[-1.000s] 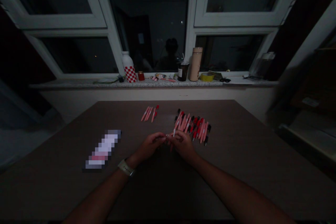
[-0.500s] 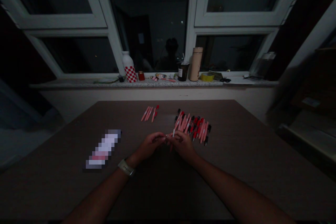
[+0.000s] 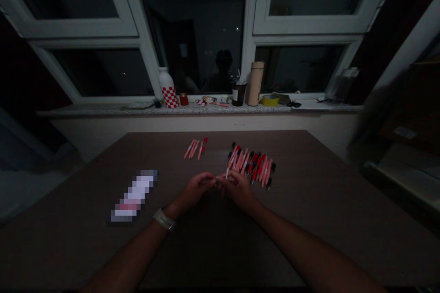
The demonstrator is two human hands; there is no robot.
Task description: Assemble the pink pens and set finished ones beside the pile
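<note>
Right at the fingertips, the left hand and the right hand are meeting in front of the person, fingers curling inward rather than spreading. The right hand's fingers are closing around a slim pink pen, its pale tip poking up out of the grip. The left hand's fingertips are pressing in at nearly the same spot, though in this dim light I can't tell whether they're pinching the pen or some small part of it. That pen is looking light and stiff, smooth plastic that could be slipping, so the barrel between thumb and forefinger is looking like the surest hold.

Moving outward, a pile of pink-and-red pens is lying fanned just beyond the right hand, a smaller bunch of pink pens is sitting farther up the dark tabletop, and a blurred flat package is lying to the left. A wristwatch is circling the left wrist. Past the table, a window sill is carrying a checkered bottle, a tan flask and a roll of yellow tape.
</note>
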